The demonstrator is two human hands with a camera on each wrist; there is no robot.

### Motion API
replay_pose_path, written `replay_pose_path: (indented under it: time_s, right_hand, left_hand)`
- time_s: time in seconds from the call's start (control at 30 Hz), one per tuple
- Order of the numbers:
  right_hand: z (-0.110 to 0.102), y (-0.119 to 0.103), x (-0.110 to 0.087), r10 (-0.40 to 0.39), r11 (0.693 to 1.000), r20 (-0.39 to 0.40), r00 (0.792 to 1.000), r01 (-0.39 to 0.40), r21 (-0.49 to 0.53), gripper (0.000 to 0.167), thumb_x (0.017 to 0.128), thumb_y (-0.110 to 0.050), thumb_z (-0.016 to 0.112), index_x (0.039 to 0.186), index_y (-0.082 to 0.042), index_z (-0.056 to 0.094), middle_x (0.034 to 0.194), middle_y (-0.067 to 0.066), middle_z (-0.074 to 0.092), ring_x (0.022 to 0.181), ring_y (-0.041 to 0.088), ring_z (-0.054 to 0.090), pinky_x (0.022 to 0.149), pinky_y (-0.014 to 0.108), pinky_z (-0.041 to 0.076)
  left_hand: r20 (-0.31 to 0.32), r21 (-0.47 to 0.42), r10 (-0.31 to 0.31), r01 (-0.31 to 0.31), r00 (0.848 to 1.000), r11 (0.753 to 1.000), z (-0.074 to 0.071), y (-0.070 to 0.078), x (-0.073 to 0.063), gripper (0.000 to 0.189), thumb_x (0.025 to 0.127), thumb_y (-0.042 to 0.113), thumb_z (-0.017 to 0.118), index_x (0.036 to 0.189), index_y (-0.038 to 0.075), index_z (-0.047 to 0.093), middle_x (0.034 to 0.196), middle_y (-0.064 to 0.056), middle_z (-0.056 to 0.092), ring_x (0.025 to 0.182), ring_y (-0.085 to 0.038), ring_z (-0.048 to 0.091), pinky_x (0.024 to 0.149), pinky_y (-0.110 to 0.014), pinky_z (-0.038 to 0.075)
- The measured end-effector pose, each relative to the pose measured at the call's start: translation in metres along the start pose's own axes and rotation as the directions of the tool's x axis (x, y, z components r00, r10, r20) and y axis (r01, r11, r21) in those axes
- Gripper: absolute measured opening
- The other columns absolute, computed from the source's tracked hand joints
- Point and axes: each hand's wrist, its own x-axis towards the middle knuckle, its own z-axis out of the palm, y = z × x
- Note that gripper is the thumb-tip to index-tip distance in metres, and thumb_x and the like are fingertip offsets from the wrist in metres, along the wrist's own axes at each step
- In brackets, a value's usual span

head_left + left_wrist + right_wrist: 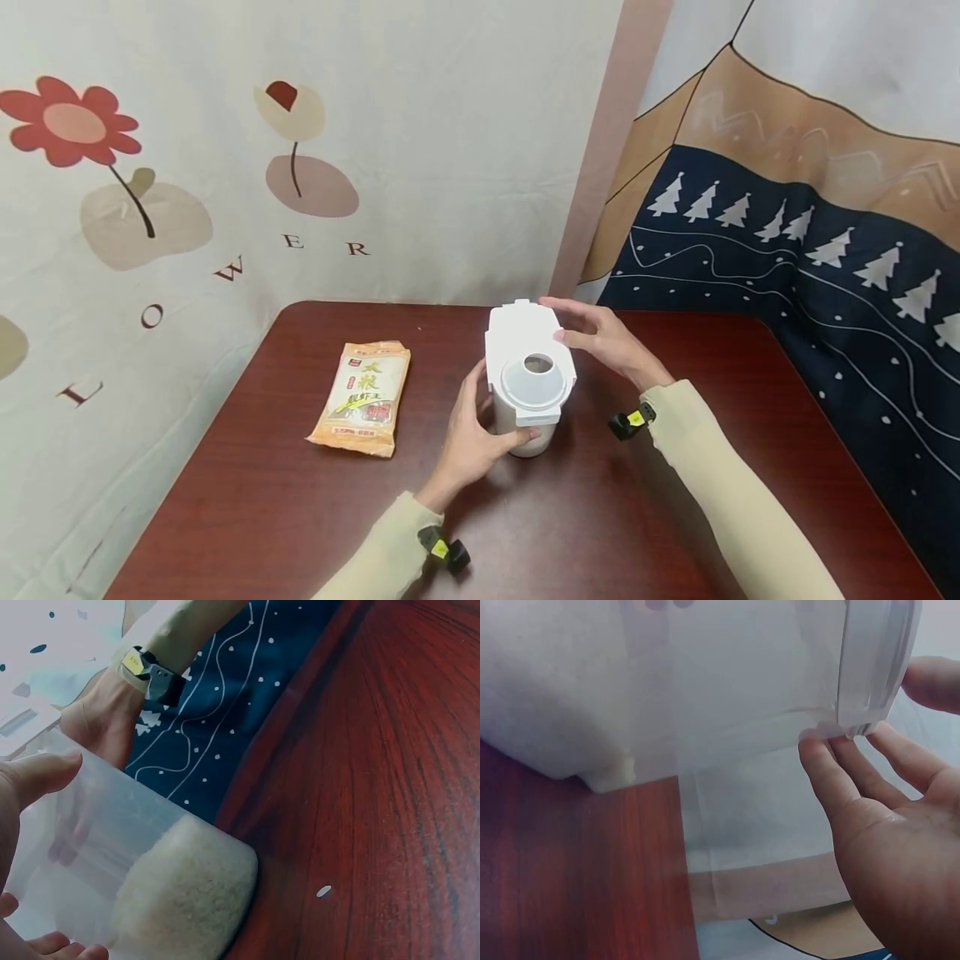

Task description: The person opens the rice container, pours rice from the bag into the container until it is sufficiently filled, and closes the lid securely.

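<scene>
A clear plastic rice container (pixel 112 817) with a white lid (pixel 521 329) stands on the table, and pale rice (pixel 187 892) fills its lower part. On the lid's near half is a round raised cap (pixel 534 383) with a small round window. My left hand (pixel 472 442) grips the container from the near left, its thumb across the front just under the lid. At the far right, my right hand (pixel 607 342) holds the lid's edge, thumb at its side and fingers reaching toward the back corner. The right wrist view shows those fingertips (pixel 814 742) against the container just by the lid.
An orange and white rice packet (pixel 365 398) lies on the dark red table (pixel 247 500), left of the container. One loose grain of rice (pixel 323 891) is on the tabletop. Printed cloth (pixel 450 150) hangs behind the table and along its right side.
</scene>
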Motion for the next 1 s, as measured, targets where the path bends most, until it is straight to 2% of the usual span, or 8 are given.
replay_pose_path:
  time_s: [0.23, 0.43, 0.6, 0.73, 0.9, 1.0]
  right_hand:
    - [0.003, 0.000, -0.011, 0.022, 0.999, -0.058, 0.998, -0.024, -0.027, 0.059, 0.098, -0.022, 0.070, 0.153, -0.018, 0.049, 0.156, 0.008, 0.051, 0.143, 0.033, 0.050, 0.111, 0.050, 0.047]
    - [0.009, -0.003, -0.022, 0.073, 0.995, -0.134, 0.988, -0.083, -0.064, 0.060, 0.097, -0.028, 0.072, 0.152, -0.025, 0.049, 0.155, 0.008, 0.052, 0.140, 0.033, 0.053, 0.109, 0.052, 0.049]
    - [0.015, -0.006, -0.029, 0.072, 0.993, -0.180, 0.981, -0.087, -0.075, 0.059, 0.096, -0.031, 0.072, 0.150, -0.025, 0.050, 0.153, 0.008, 0.052, 0.137, 0.034, 0.055, 0.107, 0.053, 0.051]
    - [0.019, -0.007, -0.036, 0.070, 0.993, -0.225, 0.972, -0.090, -0.078, 0.058, 0.095, -0.032, 0.074, 0.148, -0.025, 0.052, 0.149, 0.009, 0.055, 0.134, 0.035, 0.058, 0.104, 0.052, 0.053]
    - [0.024, -0.007, -0.046, 0.102, 0.987, -0.290, 0.952, -0.134, -0.093, 0.059, 0.092, -0.040, 0.077, 0.145, -0.027, 0.054, 0.148, 0.007, 0.056, 0.134, 0.034, 0.058, 0.106, 0.048, 0.053]
    - [0.025, -0.009, -0.050, 0.116, 0.982, -0.320, 0.940, -0.158, -0.107, 0.062, 0.090, -0.043, 0.078, 0.144, -0.027, 0.053, 0.147, 0.007, 0.056, 0.133, 0.033, 0.059, 0.106, 0.047, 0.052]
  left_hand:
    - [0.112, -0.091, -0.023, 0.033, 0.994, 0.995, -0.013, -0.004, 0.009, 0.112, 0.069, 0.022, 0.097, 0.157, 0.030, 0.029, 0.152, 0.003, 0.047, 0.143, -0.021, 0.046, 0.119, -0.047, 0.042]
    - [0.226, -0.155, -0.012, 0.049, 0.974, 0.987, -0.027, -0.010, 0.020, 0.111, 0.070, 0.013, 0.095, 0.158, 0.031, 0.030, 0.152, 0.003, 0.049, 0.144, -0.023, 0.046, 0.119, -0.052, 0.040]
    - [0.294, -0.212, -0.004, 0.069, 0.956, 0.975, -0.035, -0.014, 0.028, 0.111, 0.068, 0.005, 0.094, 0.157, 0.029, 0.033, 0.149, -0.001, 0.054, 0.143, -0.021, 0.047, 0.120, -0.052, 0.038]
    - [0.359, -0.256, 0.011, 0.087, 0.933, 0.963, -0.041, -0.016, 0.035, 0.109, 0.068, 0.001, 0.093, 0.157, 0.025, 0.035, 0.150, -0.004, 0.053, 0.144, -0.023, 0.047, 0.122, -0.051, 0.036]
    - [0.444, -0.309, 0.013, 0.139, 0.896, 0.941, -0.048, -0.017, 0.045, 0.107, 0.068, -0.003, 0.090, 0.157, 0.023, 0.037, 0.151, -0.006, 0.052, 0.144, -0.020, 0.045, 0.125, -0.052, 0.030]
    - [0.481, -0.333, 0.034, 0.147, 0.876, 0.931, -0.051, -0.017, 0.050, 0.106, 0.067, -0.006, 0.088, 0.157, 0.020, 0.037, 0.153, -0.006, 0.050, 0.143, -0.018, 0.045, 0.126, -0.049, 0.029]
